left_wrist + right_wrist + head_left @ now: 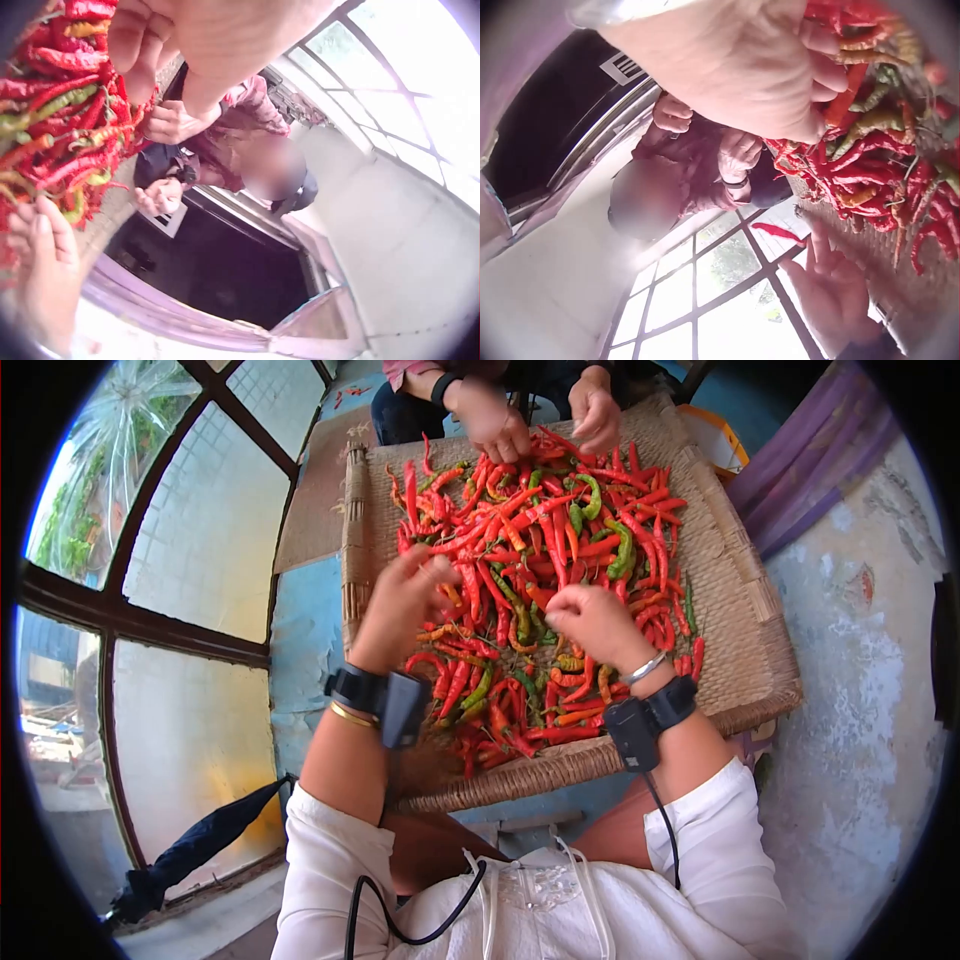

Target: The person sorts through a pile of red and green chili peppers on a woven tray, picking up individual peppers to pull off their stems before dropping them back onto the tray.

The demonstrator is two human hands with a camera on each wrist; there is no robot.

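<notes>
Red, orange and green chili peppers (pixel 520 550) lie heaped on a woven mat tray (pixel 735 590). Over the heap's left side is my left hand (pixel 405 605), blurred, its fingers loosely bent around nothing visible. The right wrist view shows that hand with a single red chili pepper (pixel 778 232) just off its fingertips, seen against the window. My right hand (pixel 597 625) is low over the middle of the heap, thumb and fingers drawn together. At its fingers is an orange-red chili pepper (pixel 846 97), which they pinch; the palm hides part of the grip.
Another person's hands (pixel 490 430) work at the tray's far edge. Framed windows (pixel 190 520) stand on the left, with a folded dark umbrella (pixel 195 850) below them. A peeling wall (pixel 850 690) and purple curtain (pixel 810 470) are on the right.
</notes>
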